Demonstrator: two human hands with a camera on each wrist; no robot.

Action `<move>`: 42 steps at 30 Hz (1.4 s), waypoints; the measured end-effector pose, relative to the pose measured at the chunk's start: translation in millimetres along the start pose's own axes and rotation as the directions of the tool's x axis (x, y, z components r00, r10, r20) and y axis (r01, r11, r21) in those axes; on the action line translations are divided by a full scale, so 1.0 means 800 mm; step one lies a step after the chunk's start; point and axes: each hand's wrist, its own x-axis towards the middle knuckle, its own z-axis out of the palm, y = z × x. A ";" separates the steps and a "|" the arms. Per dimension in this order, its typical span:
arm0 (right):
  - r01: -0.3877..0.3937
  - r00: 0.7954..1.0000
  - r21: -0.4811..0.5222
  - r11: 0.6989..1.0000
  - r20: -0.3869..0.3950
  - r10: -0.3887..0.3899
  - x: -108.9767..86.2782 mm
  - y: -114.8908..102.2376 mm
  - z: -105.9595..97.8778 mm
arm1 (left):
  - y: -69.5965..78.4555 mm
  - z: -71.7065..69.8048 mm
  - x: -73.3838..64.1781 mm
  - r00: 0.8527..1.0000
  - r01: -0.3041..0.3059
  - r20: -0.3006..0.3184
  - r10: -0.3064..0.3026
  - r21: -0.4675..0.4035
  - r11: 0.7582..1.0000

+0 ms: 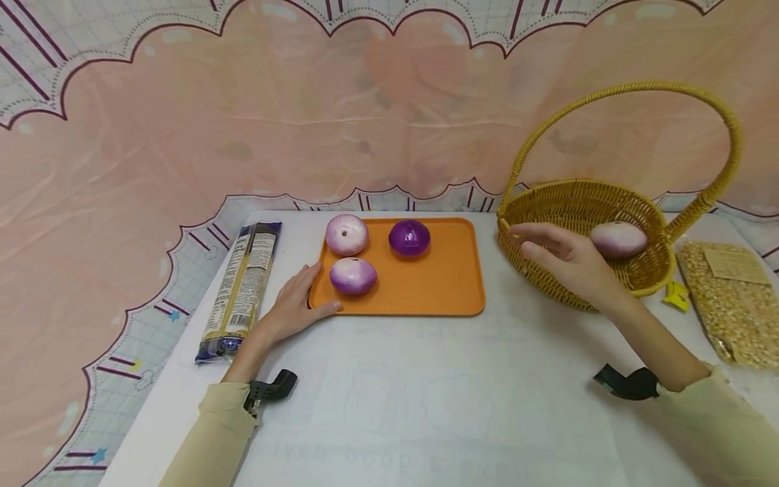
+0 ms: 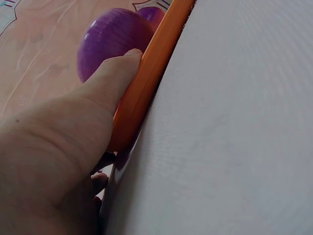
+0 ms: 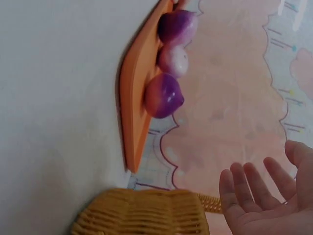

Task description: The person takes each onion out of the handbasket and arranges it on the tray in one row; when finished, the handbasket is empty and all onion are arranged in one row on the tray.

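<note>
My left hand [image 1: 292, 308] rests at the near left corner of the orange tray [image 1: 426, 291]. Its fingers lie along the left side, and the thumb touches the front rim. On the tray sit a pale onion [image 1: 347, 235], a white-and-purple onion [image 1: 353, 276] and a dark purple onion [image 1: 410, 239]. Over the near left part of the yellow wicker basket [image 1: 548, 287], my right hand [image 1: 569, 260] hovers with relaxed, spread fingers and nothing in them. Another white-and-purple onion [image 1: 618, 239] lies inside that basket, on its right side.
Left of the tray lies a long printed packet [image 1: 240, 291]. A clear bag of yellow grains [image 1: 730, 304] lies right of the basket, with a small yellow packet [image 1: 676, 295] between them. The basket's tall handle [image 1: 645, 88] arches above it. A patterned cloth [image 1: 365, 122] hangs behind the table.
</note>
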 end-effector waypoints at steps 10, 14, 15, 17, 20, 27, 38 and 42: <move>-0.129 0.992 -0.087 0.988 -0.017 0.127 0.007 0.004 -0.046 | 0.003 0.000 0.000 1.000 0.002 0.001 -0.002 -0.006 1.000; -0.096 0.994 -0.035 0.995 -0.061 0.094 0.006 0.010 -0.059 | 0.003 0.000 0.000 1.000 -0.003 0.000 0.003 -0.003 1.000; -0.082 0.994 -0.022 0.996 -0.070 0.081 0.005 0.012 -0.061 | 0.003 0.000 0.000 1.000 -0.006 0.001 0.006 -0.003 1.000; -0.089 0.992 0.002 0.996 -0.086 0.089 0.005 0.015 -0.066 | 0.003 0.001 0.000 1.000 -0.009 0.002 0.009 -0.003 1.000; -0.093 0.989 0.084 0.992 -0.108 0.102 0.010 0.016 -0.076 | 0.002 0.001 0.000 1.000 -0.009 0.003 0.009 -0.002 1.000; -0.221 0.974 0.060 0.973 0.053 0.218 0.043 0.016 -0.112 | 0.002 0.000 0.000 1.000 -0.007 -0.004 0.007 0.001 1.000; -0.167 0.864 -0.457 0.874 0.360 0.353 0.104 0.030 -0.165 | 0.005 -0.003 -0.002 1.000 0.006 -0.001 -0.006 -0.005 1.000; -0.153 0.878 -0.464 0.873 0.342 0.336 0.110 0.047 -0.169 | 0.005 -0.001 -0.002 1.000 0.008 0.002 -0.008 -0.004 1.000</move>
